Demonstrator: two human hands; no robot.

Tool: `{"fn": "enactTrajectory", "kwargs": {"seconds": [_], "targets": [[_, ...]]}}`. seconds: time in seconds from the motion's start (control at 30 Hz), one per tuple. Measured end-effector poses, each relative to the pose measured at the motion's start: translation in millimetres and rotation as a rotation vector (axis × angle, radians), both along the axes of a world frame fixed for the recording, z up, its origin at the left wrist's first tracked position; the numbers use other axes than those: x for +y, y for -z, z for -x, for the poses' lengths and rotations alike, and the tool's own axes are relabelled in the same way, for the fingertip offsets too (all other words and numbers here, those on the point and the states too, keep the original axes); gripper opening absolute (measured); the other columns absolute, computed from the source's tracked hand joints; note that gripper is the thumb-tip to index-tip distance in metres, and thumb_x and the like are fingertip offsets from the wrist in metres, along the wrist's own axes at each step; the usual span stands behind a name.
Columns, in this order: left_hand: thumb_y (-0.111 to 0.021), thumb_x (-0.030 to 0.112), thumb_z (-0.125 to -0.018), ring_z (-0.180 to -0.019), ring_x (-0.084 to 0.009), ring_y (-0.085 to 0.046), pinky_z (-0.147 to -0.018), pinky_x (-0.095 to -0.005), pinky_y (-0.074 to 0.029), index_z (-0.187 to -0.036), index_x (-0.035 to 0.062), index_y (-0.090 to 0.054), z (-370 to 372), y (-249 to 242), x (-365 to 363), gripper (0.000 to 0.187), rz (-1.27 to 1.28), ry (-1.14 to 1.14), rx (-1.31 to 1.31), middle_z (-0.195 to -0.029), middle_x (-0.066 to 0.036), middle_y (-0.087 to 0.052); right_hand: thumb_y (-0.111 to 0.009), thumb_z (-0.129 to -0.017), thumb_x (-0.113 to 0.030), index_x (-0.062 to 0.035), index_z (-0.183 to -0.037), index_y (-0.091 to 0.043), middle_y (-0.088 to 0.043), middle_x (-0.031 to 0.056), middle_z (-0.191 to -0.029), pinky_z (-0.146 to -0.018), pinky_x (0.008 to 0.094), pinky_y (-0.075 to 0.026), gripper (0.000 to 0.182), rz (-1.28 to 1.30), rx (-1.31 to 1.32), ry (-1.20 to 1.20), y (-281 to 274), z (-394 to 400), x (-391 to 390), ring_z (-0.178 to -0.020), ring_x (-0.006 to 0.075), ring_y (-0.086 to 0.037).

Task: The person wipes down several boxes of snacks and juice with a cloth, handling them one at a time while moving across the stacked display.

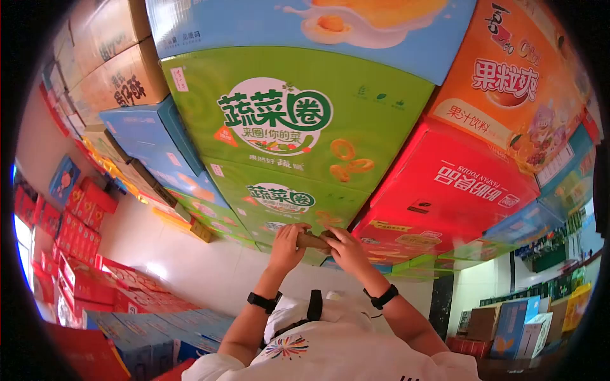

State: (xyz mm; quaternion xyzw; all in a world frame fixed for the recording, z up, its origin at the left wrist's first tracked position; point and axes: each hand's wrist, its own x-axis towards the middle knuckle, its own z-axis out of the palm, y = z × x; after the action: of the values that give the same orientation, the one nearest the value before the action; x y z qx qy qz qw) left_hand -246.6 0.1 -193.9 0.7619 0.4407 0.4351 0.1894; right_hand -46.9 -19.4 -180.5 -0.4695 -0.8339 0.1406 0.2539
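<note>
My left hand [289, 244] and my right hand [345, 249] are close together in front of my waist. Between them is a small brown, rolled-looking piece [311, 240], with the fingers of both hands closed on it; its exact kind I cannot tell. Just beyond my fingers rises a stack of green cartons, the upper green carton [356, 95] showing ring-shaped snacks and the lower green carton [337, 184] partly behind my hands. Each wrist wears a black band.
A blue carton [241, 22] tops the green stack. To the right are a red carton [457, 171] and an orange juice carton [502, 70]. Brown cartons [121, 70] stand at the left, with red boxes [82, 216] farther off. Blue boxes [159, 333] line the lower left.
</note>
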Motion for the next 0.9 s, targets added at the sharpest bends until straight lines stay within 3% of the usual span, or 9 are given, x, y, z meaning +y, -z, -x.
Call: {"fn": "enactTrajectory", "kwargs": {"seconds": [0.17, 0.27, 0.33, 0.5, 0.6, 0.63, 0.67, 0.77, 0.9], "targets": [[-0.057, -0.004, -0.06, -0.094, -0.0331, -0.053, -0.086, -0.0404, -0.039, -0.089, 0.005, -0.045, -41, -21, -11, 0.033, -0.005, 0.036, 0.034, -0.102, -0.008, -0.061, -0.061, -0.071, -0.003, -0.0044, -0.111, -0.059, -0.048, 0.0126, -0.125, -0.091, 0.0412, -0.045, 0.04, -0.08, -0.055, 0.022, -4, -40, -10, -0.112, 0.0302, -0.05], [-0.057, -0.004, -0.058, -0.092, -0.0335, -0.053, -0.085, -0.0403, -0.039, -0.088, 0.0046, -0.044, -59, -21, -16, 0.034, -0.026, 0.056, 0.018, -0.095, -0.009, -0.06, -0.061, -0.071, -0.006, -0.002, -0.105, -0.058, -0.054, 0.0152, -0.11, -0.084, 0.0418, -0.046, 0.034, 0.027, 0.077, 0.068, 5, -51, -18, -0.1, 0.0319, -0.054], [-0.057, -0.004, -0.057, -0.091, -0.0338, -0.053, -0.084, -0.0407, -0.039, -0.088, 0.0045, -0.044, -65, -12, -21, 0.035, 0.017, 0.062, 0.031, -0.092, -0.01, -0.058, -0.061, -0.071, -0.01, -0.0014, -0.095, -0.057, -0.059, 0.0161, -0.093, -0.076, 0.0431, -0.047, 0.025, 0.111, -0.017, 0.015, 11, -54, -23, -0.087, 0.0346, -0.057], [-0.057, -0.003, -0.057, -0.089, -0.0345, -0.052, -0.084, -0.041, -0.038, -0.088, 0.0043, -0.044, -54, -4, -24, 0.035, 0.076, 0.114, 0.099, -0.087, -0.011, -0.055, -0.061, -0.073, -0.012, -0.0013, -0.092, -0.056, -0.06, 0.0193, -0.086, -0.073, 0.0451, -0.046, 0.023, 0.274, -0.025, 0.058, 25, -40, -33, -0.085, 0.0374, -0.058], [-0.059, -0.004, -0.061, -0.088, -0.0349, -0.052, -0.082, -0.0419, -0.041, -0.103, 0.0044, -0.045, -31, 3, -32, 0.045, 0.045, 0.066, 0.109, -0.092, -0.013, -0.055, -0.058, -0.075, -0.012, -0.0004, -0.1, -0.051, -0.059, 0.021, -0.088, -0.075, 0.0466, -0.045, 0.028, 0.377, 0.055, 0.107, 28, -30, -33, -0.086, 0.0392, -0.057], [-0.06, -0.005, -0.064, -0.088, -0.0348, -0.053, -0.081, -0.0417, -0.042, -0.114, 0.0051, -0.04, -22, 2, -33, 0.055, 0.2, 0.041, -0.009, -0.095, -0.014, -0.054, -0.057, -0.076, -0.01, 0.0, -0.104, -0.048, -0.059, 0.0221, -0.089, -0.076, 0.0472, -0.045, 0.031, 0.459, 0.127, 0.17, 27, -27, -29, -0.087, 0.0403, -0.057], [-0.06, -0.006, -0.067, -0.088, -0.0346, -0.054, -0.08, -0.0415, -0.044, -0.125, 0.0058, -0.035, -14, -1, -30, 0.065, 0.347, 0.02, -0.13, -0.099, -0.014, -0.053, -0.057, -0.076, -0.01, 0.0, -0.104, -0.048, -0.059, 0.0221, -0.089, -0.076, 0.0472, -0.045, 0.031, 0.444, 0.124, 0.164, 29, -25, -20, -0.087, 0.0403, -0.057], [-0.06, -0.008, -0.071, -0.091, -0.0341, -0.055, -0.079, -0.0401, -0.046, -0.139, 0.0085, -0.021, 11, -20, -25, 0.08, 0.396, -0.039, -0.154, -0.108, -0.016, -0.051, -0.055, -0.08, -0.011, -0.0017, -0.113, -0.037, -0.059, 0.0276, -0.089, -0.065, 0.0501, -0.047, 0.039, 0.225, 0.257, 0.088, 31, -15, -5, -0.08, 0.0452, -0.058], [-0.056, -0.007, -0.077, -0.101, -0.0361, -0.051, -0.086, -0.0398, -0.043, -0.138, 0.0045, -0.023, 28, -41, -12, 0.07, 0.246, -0.146, -0.221, -0.113, -0.019, -0.047, -0.056, -0.08, -0.009, -0.0038, -0.114, -0.035, -0.057, 0.0262, -0.09, -0.068, 0.047, -0.047, 0.04, 0.16, 0.408, 0.013, -37, 15, 17, -0.084, 0.0434, -0.059]]}}
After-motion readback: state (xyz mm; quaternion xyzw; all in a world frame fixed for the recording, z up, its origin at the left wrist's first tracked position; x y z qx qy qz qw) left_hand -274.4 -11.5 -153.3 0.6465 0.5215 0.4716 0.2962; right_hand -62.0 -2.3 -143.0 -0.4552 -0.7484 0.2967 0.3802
